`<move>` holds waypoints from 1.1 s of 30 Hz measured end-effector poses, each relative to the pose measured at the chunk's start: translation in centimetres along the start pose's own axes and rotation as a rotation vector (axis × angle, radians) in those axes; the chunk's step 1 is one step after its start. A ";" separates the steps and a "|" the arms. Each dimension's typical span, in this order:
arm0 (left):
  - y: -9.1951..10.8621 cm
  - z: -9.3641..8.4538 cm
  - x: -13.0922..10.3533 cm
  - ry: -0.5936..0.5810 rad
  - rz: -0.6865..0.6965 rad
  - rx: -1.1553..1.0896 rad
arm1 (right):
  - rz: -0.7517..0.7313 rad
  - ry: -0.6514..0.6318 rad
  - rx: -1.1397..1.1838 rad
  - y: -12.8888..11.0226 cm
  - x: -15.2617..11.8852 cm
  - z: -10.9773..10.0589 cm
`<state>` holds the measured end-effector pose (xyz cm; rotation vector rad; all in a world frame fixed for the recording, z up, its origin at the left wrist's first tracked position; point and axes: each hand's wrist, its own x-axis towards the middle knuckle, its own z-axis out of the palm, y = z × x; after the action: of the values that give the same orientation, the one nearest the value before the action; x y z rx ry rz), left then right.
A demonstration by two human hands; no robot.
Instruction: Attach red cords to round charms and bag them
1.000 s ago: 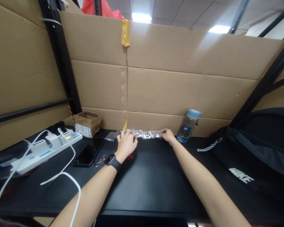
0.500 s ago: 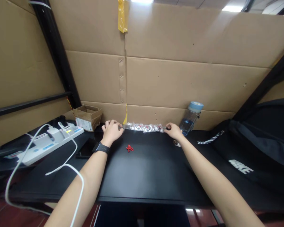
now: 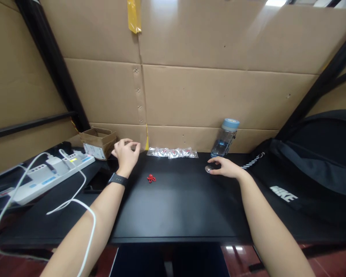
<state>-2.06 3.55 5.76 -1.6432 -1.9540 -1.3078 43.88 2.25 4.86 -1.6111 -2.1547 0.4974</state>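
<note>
A row of clear, crinkly plastic packets (image 3: 173, 153) with silvery and red contents lies along the back of the black table, at the foot of the cardboard wall. To the left of this row, my left hand (image 3: 126, 154) is raised, its fingers loosely bent and apart, with nothing visible in them. My right hand (image 3: 226, 167) has its thumb and index finger around a small round shiny piece (image 3: 208, 169) on the table, below the water bottle. A red knotted cord (image 3: 151, 178) lies between the hands, nearer to me.
A water bottle (image 3: 225, 137) with a blue lid stands at the back right. A black backpack (image 3: 314, 169) fills the right side. To the left are a small open cardboard box (image 3: 99, 142), a white power strip (image 3: 52, 179), a dark flat object (image 3: 96, 182) and a loose white cable (image 3: 83, 204).
Both hands have let go of the ends of the packet row. My left hand has lifted away; my right hand has moved toward me to the round shiny piece. The view has shifted slightly.
</note>
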 end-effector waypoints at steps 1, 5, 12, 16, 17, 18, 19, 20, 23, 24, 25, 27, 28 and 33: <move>0.5 -0.1 -0.3 -0.009 0.040 -0.023 | 0.007 -0.020 -0.006 0.1 -0.1 -0.1; 3.8 0.3 -2.8 -0.156 0.287 -0.067 | 0.018 -0.066 -0.036 0.1 0.2 0.2; 7.2 1.1 -6.4 -0.513 0.582 -0.102 | -0.006 -0.077 -0.043 0.0 0.9 1.0; 6.4 0.9 -5.8 -0.554 0.578 -0.136 | 0.016 -0.045 -0.027 0.3 1.0 1.1; 6.1 0.8 -5.3 -0.545 0.561 -0.140 | 0.015 -0.043 -0.026 0.4 1.0 1.1; 5.8 0.6 -4.8 -0.535 0.546 -0.139 | 0.012 -0.044 -0.026 0.5 1.0 1.1; 5.5 0.3 -4.3 -0.532 0.535 -0.134 | 0.009 -0.045 -0.028 0.6 1.0 1.1; 5.1 0.0 -3.7 -0.544 0.533 -0.125 | 0.005 -0.047 -0.032 0.6 1.1 1.1; 3.5 -1.1 -1.9 -0.717 0.591 -0.098 | -0.008 -0.059 -0.048 0.8 1.1 1.1; 3.0 -1.4 -1.4 -0.796 0.612 -0.100 | -0.011 -0.063 -0.054 0.8 1.2 1.1; 2.5 -1.7 -1.0 -0.888 0.623 -0.103 | -0.014 -0.067 -0.058 0.9 1.2 1.1; 1.6 -1.9 -0.5 -1.029 0.613 -0.118 | -0.017 -0.070 -0.057 1.0 1.2 1.1; 1.3 -2.0 -0.4 -1.075 0.601 -0.121 | -0.017 -0.068 -0.052 1.0 1.2 1.1; 1.1 -1.7 -0.5 -1.157 0.535 -0.048 | -0.030 -0.041 0.026 0.7 1.0 0.6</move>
<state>-1.50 1.86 6.82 -3.0463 -1.6217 -0.1313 43.85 3.34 4.09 -1.5651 -2.1896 0.5516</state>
